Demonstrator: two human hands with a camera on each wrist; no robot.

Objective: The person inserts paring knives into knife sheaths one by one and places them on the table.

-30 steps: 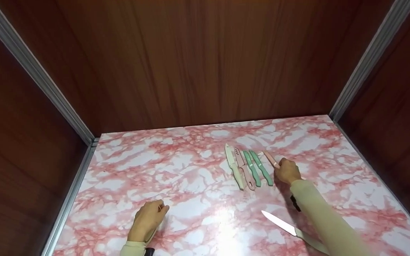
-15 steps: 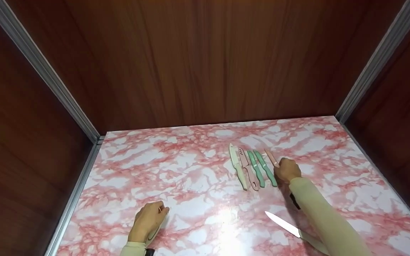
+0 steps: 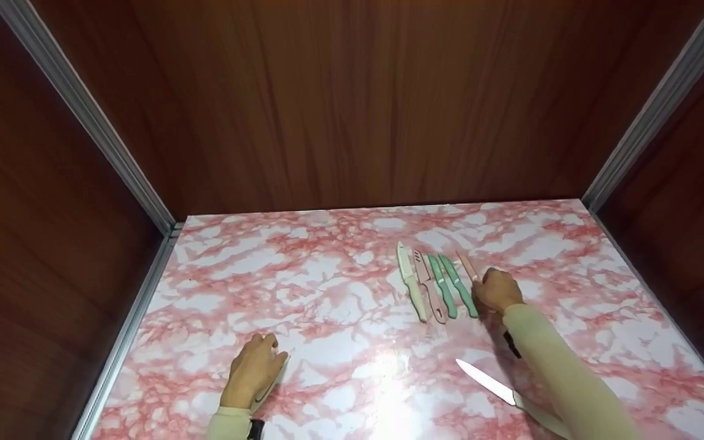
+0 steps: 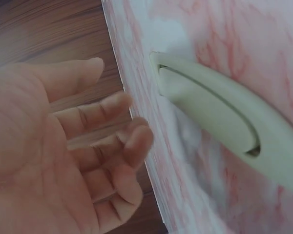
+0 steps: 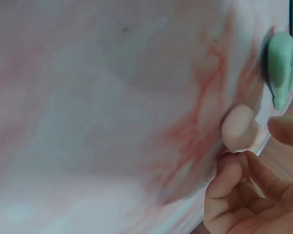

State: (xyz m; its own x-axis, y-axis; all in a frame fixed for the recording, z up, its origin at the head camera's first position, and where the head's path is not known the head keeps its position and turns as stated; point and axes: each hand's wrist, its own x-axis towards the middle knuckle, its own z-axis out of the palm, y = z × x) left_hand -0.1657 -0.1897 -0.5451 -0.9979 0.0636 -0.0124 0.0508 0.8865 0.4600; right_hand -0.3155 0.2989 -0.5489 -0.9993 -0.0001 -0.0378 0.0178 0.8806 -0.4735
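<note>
My right hand (image 3: 498, 290) is at the handle of a pink-orange knife (image 3: 467, 265), which lies on the table with its blade pointing away. In the right wrist view, the pale handle end (image 5: 238, 126) shows between thumb (image 5: 287, 130) and curled fingers. To its left lie two green knives (image 3: 463, 293), a pink knife (image 3: 432, 299) and a cream one (image 3: 413, 290), roughly side by side. My left hand (image 3: 255, 370) hovers with fingers loosely bent, holding nothing. Beside it is a pale green slotted handle (image 4: 210, 107); the rest of that item is hidden under the hand and wrist.
A larger knife (image 3: 486, 382) with a bright blade and pale handle lies near my right forearm, its tip pointing far left. The red-and-white marbled table (image 3: 327, 305) is enclosed by dark wooden panels (image 3: 327, 110) at the back and sides.
My left hand's fingers have loosened and spread a little. The right hand has stayed at the pink-orange knife, which sits marginally nearer the green knives. The head view has shifted slightly.
</note>
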